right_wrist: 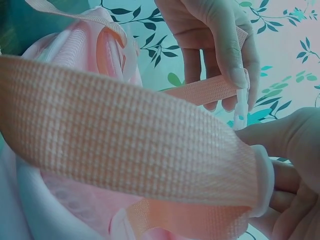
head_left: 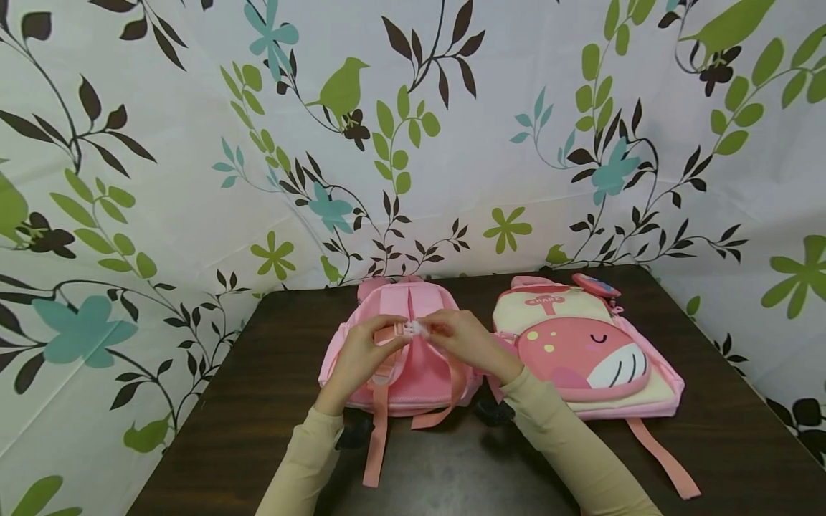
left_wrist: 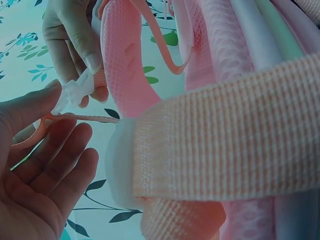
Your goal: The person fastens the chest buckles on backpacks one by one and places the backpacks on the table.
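The white buckle [head_left: 413,328] sits between the two hands, at their fingertips, in front of the upright back of the pink bag [head_left: 422,383]. The left hand [head_left: 364,351] pinches the buckle's left end, thumb against fingers; the right hand [head_left: 466,338] pinches its right end in the same way. The hands are close together, with only the buckle between them. I cannot tell whether its halves are locked. Peach webbing [right_wrist: 207,91] runs from the buckle at the left hand's fingers.

Below the hands, two loose strap ends hang from the bag: the left strap [head_left: 376,444] reaches down past its bottom edge onto the worktop [head_left: 213,444], and the right strap [head_left: 445,416] curls inward near that edge.

To the right of the right hand, a second bag [head_left: 548,304] lies on the worktop, whale pocket [head_left: 568,351] facing up, its own strap [head_left: 665,459] trailing toward the near side. Patterned cloth [head_left: 452,165] hangs behind.
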The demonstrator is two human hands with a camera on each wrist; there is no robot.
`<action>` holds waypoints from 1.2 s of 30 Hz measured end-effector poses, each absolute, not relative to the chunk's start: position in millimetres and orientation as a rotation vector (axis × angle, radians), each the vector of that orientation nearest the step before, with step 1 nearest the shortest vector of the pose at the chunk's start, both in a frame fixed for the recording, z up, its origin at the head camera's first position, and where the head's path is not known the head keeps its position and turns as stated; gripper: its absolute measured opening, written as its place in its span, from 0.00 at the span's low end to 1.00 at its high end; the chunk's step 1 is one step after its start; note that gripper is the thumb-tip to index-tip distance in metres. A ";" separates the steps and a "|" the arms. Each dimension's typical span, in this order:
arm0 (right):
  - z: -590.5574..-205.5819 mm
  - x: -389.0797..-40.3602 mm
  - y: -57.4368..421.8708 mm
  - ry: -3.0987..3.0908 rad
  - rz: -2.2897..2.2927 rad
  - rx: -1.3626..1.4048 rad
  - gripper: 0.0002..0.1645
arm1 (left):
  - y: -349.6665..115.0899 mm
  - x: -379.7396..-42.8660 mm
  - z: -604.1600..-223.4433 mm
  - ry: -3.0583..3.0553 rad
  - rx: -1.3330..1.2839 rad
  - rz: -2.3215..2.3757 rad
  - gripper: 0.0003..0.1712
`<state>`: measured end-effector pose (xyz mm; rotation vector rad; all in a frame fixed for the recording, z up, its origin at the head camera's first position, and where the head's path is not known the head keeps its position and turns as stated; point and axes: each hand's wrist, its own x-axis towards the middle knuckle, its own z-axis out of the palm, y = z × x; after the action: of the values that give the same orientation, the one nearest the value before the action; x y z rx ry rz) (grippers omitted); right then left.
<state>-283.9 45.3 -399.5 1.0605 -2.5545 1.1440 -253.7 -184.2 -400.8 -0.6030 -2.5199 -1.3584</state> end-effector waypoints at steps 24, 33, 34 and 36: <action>-403.6 -287.0 46.3 -2.575 1.118 1.101 0.19 | -183.4 -253.8 -403.3 -2.526 -0.588 -1.383 0.17; -403.2 -287.8 46.0 -2.573 1.099 1.098 0.18 | -182.6 -253.7 -401.7 -2.535 -0.586 -1.408 0.17; -403.4 -287.8 45.9 -2.574 1.098 1.096 0.17 | -182.6 -253.9 -401.7 -2.534 -0.588 -1.411 0.17; -402.9 -287.2 46.3 -2.573 1.098 1.095 0.18 | -182.5 -254.3 -402.2 -2.532 -0.590 -1.417 0.18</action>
<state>-287.2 46.3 -402.9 1.0946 -2.5725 1.0979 -254.3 -182.5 -402.2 -0.5899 -2.5323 -1.4168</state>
